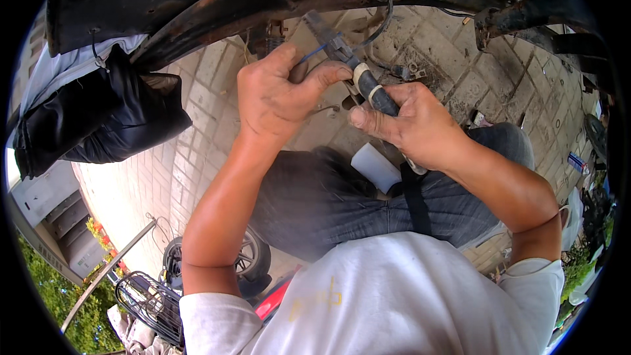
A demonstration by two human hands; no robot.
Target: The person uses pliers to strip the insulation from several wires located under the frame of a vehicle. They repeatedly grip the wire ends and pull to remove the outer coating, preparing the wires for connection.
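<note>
My left hand (276, 95) is closed near a thin blue wire (310, 53), its thumb against the middle of a long tool (370, 84). The tool has a grey upper end and a dark handle with cream bands. My right hand (427, 125) grips the handle lower down, its thumb pointing left. The tool's upper end is just under a rusty black metal frame (187, 23), beside a hanging black cable (388, 10). What the left fingers hold is partly hidden.
Black padded material (112, 128) hangs at left. A white block-like object (374, 167) lies between my legs on or above stained paving (204, 85). A wheel (253, 256) and wire basket (148, 299) are at lower left; assorted clutter lines the right edge.
</note>
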